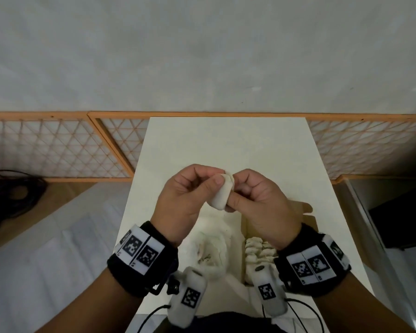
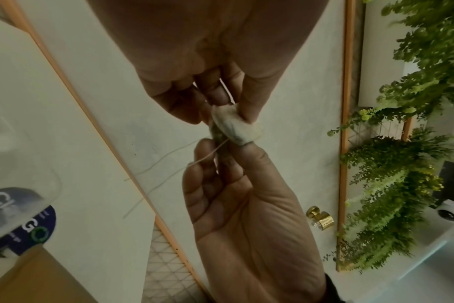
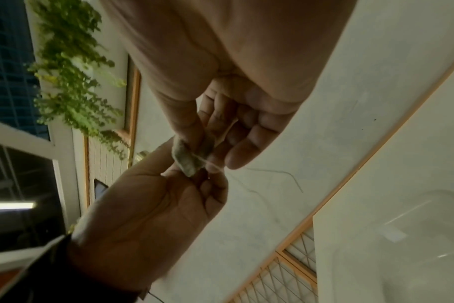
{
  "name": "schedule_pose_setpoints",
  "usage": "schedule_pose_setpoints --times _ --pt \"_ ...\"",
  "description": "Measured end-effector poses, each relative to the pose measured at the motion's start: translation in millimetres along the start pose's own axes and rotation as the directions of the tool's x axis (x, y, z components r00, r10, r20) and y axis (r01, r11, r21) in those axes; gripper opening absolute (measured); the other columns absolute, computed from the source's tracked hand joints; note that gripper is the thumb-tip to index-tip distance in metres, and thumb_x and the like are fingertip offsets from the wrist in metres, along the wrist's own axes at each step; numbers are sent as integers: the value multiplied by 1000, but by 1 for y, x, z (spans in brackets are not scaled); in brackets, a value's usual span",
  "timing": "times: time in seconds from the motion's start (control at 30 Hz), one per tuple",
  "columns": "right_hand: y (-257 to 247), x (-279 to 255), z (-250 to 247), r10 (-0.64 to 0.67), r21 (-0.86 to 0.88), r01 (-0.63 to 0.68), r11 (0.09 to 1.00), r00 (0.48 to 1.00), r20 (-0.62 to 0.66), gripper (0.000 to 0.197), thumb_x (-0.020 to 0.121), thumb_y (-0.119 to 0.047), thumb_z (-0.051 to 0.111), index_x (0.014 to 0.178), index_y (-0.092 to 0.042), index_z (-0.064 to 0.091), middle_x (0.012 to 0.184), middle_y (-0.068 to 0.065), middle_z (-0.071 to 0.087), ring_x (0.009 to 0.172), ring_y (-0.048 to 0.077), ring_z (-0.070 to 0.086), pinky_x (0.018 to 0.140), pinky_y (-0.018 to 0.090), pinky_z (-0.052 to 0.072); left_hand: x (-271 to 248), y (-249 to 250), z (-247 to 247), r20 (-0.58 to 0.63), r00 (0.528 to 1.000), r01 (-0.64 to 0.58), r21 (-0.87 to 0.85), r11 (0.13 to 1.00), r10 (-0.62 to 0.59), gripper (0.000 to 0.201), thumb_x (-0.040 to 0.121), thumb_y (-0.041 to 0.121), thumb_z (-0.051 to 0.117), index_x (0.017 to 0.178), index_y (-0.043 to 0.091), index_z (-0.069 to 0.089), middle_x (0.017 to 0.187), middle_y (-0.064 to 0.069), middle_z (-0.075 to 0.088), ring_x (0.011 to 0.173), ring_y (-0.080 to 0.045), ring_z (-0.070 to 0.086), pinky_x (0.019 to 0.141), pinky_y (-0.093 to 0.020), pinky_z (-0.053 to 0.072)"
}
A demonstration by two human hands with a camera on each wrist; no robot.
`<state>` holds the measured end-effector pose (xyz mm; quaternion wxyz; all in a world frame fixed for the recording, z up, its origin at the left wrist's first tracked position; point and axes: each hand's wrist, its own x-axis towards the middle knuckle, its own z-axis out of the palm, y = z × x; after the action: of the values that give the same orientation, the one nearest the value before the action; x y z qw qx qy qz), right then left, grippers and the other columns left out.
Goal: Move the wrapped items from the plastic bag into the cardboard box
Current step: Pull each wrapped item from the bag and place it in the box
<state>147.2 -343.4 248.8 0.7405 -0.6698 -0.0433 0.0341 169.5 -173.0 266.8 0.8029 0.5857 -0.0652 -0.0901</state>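
Below both hands (image 1: 222, 191), wrists partly hide the cardboard box (image 1: 244, 227).

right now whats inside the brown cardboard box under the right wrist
Inside the brown cardboard box, rows of small white wrapped items lie packed together. The right hand and its wristband cover the rest, so the count is unclear.

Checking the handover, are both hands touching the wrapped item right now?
Touching. In the head view the left hand and right hand both pinch the wrapped item; both wrist views show fingers on it.
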Motion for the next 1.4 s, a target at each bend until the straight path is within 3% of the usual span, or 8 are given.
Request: schedule_pose_setpoints --times 0.17,0.3,0.4,0.5,0.7,1.13,1.3,1.4 --pt "45 5 3 118 -291 -87 953 989 90 9 93 -20 74 100 -25 71 96 -4 76 74 18 69 72 36 58 -6 -7 -36 -127 992 -2 87 996 13 10 95 0 65 102 -7 66 90 -12 75 87 -22 70 81 -30 55" --pt "118 5 0 365 -755 -98 648 911 195 19 99 -28 60 112 -30 74 109 -11 74 87 1 65 84 31 53 -19 -20 -72 -212 977 40 135 990 -11 8 93 9 73 97 3 69 89 -12 71 81 -26 65 72 -37 53" --pt "167 2 11 553 -908 8 420 790 262 33 106 -25 46 134 -29 63 133 -1 66 120 19 62 102 35 49 -32 -27 -88 -244 969 81 176 981 -37 7 93 13 72 96 6 70 87 -11 70 75 -25 63 68 -42 54" --pt "200 3 24 662 -951 126 282 692 288 46 108 -23 40 150 -39 43 145 4 54 128 29 57 107 41 47 -43 -34 -99 -280 958 123 198 973 -64 4 96 6 70 93 9 71 90 -7 73 74 -18 65 64 -30 55" --pt "224 7 41 651 -947 241 211 688 320 51 105 -38 45 153 -39 27 133 10 56 107 38 65 91 44 53 -59 -44 -108 -275 954 181 217 959 -118 12 88 21 72 94 12 74 93 -11 75 70 -18 65 62 -27 54" --pt "234 15 46 559 -953 274 130 774 299 26 104 -29 48 127 -23 58 123 8 61 103 34 66 90 42 56 -67 -44 -114 -303 946 198 243 950 -119 8 96 7 69 92 12 73 93 -8 76 70 -19 67 63 -27 55" --pt "200 7 29 406 -926 84 368 882 241 10 98 -32 55 97 -25 62 101 -6 53 82 19 60 70 30 47 -61 -46 -108 -297 946 201 232 952 -128 14 97 6 67 108 14 71 87 4 70 74 -14 65 64 -26 55" --pt "168 3 14 289 -804 -15 594 937 196 7 89 -29 62 84 -31 57 95 -12 56 85 10 58 74 27 51 -54 -47 -102 -283 947 214 207 955 -151 26 98 4 65 121 17 68 83 4 66 76 -11 64 65 -24 56"
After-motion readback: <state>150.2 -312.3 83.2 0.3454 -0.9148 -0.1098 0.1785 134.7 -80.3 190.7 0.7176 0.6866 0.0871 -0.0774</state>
